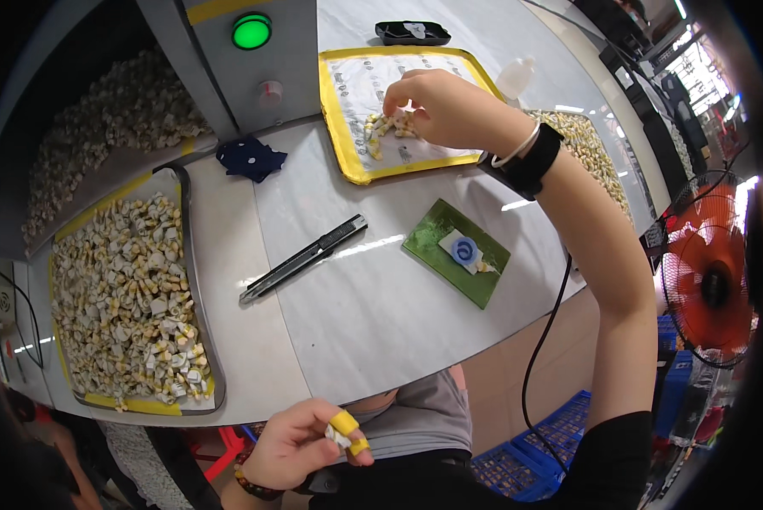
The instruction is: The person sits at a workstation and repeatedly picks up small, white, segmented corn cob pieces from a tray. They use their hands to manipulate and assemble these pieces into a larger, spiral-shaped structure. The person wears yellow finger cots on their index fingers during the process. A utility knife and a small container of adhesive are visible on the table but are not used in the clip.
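My left hand (292,450) is low at the front, by my lap, with yellow wraps on two fingertips. Its thumb and fingers pinch a small white piece (337,437). Stretched far forward, my right hand (437,102) hangs over a yellow-rimmed tray (356,166) lined with white printed paper. Its fingers are bent down at a little heap of white-and-yellow pieces (381,136) on that paper. Whether a piece is between those fingertips is hidden. Nearer me lie a utility knife (305,257) and a green rectangular dish (486,291) holding a white block with a blue ring.
A large tray (216,374) full of similar small pieces stands at left, below a grey machine (284,51) with a lit green button. A dark blue cloth (251,160), a black case (413,34), a white bottle (516,78) and an orange fan (709,272) surround the work area.
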A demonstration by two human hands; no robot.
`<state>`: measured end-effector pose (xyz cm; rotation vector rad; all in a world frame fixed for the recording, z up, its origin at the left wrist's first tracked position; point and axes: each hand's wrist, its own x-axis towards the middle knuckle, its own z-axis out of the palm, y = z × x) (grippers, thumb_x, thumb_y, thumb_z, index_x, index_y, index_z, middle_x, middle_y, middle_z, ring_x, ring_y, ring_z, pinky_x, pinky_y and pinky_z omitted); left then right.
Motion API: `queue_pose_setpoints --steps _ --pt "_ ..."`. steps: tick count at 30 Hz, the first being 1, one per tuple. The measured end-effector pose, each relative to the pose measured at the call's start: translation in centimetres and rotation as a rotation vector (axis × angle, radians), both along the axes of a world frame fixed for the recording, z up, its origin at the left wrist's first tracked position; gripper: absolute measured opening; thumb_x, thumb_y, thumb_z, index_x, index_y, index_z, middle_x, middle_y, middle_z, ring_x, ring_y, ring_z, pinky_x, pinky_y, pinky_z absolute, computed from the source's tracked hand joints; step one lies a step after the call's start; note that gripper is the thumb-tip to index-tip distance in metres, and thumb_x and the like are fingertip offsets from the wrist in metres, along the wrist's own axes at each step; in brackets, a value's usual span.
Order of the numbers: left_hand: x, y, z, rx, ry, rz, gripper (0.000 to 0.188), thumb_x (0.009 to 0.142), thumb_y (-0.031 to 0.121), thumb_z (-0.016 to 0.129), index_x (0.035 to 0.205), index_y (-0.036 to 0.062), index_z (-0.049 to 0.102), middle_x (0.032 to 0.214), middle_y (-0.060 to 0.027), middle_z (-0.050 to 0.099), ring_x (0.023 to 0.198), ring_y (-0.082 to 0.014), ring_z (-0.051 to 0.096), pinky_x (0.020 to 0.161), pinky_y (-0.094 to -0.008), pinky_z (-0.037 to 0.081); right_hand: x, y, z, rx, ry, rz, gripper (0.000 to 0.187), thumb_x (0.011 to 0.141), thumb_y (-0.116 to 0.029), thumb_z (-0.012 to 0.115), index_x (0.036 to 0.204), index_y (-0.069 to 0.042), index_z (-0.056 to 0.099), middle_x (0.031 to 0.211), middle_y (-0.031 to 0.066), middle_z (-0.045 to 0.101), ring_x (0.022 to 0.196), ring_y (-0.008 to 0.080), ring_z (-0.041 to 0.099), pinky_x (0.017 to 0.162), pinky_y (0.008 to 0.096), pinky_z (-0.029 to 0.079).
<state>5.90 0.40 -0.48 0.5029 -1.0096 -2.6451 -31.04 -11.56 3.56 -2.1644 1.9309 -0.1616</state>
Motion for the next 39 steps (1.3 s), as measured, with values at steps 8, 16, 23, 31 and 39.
queue_pose_setpoints --steps 8,16,23,31,39 --pt "-3.1 0.4 -0.2 0.341 0.052 0.282 0.014 0.094 0.020 0.049 0.096 0.0056 0.048 0.083 -0.0099 0.047 0.070 -0.0158 0.042 0.062 -0.0293 0.038 2.0 2.1 -0.4 -0.031 -0.075 0.238 0.047 0.075 0.008 0.045 0.115 -0.009 0.063 0.120 0.0099 0.059 0.106 0.0276 0.057 0.091 0.0355 0.045" --pt "-2.5 0.2 0.2 0.116 0.149 0.261 0.030 0.093 0.035 0.052 0.091 0.0052 0.047 0.072 -0.0073 0.047 0.059 -0.0148 0.044 0.055 -0.0293 0.041 -1.3 4.2 1.6 -0.054 -0.028 0.152 0.050 0.073 0.014 0.044 0.113 -0.008 0.064 0.121 0.0159 0.058 0.109 0.0297 0.056 0.091 0.0356 0.046" --pt "-2.1 0.7 -0.5 0.199 0.171 0.193 0.043 0.078 0.028 0.074 0.100 -0.0016 0.051 0.079 -0.0136 0.061 0.073 -0.0200 0.062 0.067 -0.0323 0.052 -2.5 3.4 -1.3 -0.118 -0.060 0.102 0.055 0.075 0.015 0.041 0.123 -0.006 0.055 0.126 0.0163 0.054 0.117 0.0303 0.050 0.095 0.0344 0.043" --pt "-1.0 0.9 -0.6 0.279 0.146 0.172 0.044 0.074 0.027 0.077 0.096 -0.0047 0.055 0.084 -0.0194 0.064 0.077 -0.0217 0.066 0.064 -0.0246 0.054 -2.4 5.3 1.2 -0.046 -0.075 -0.027 0.046 0.077 0.013 0.038 0.115 -0.001 0.059 0.112 0.0158 0.062 0.099 0.0287 0.059 0.089 0.0339 0.046" --pt "-1.6 0.8 -0.6 0.255 0.142 0.111 0.041 0.077 0.024 0.076 0.099 -0.0041 0.055 0.086 -0.0222 0.065 0.077 -0.0229 0.066 0.066 -0.0255 0.054 -2.5 6.4 -0.2 -0.056 -0.113 -0.104 0.027 0.077 0.004 0.046 0.100 0.001 0.061 0.094 0.0181 0.059 0.090 0.0307 0.058 0.080 0.0350 0.047"
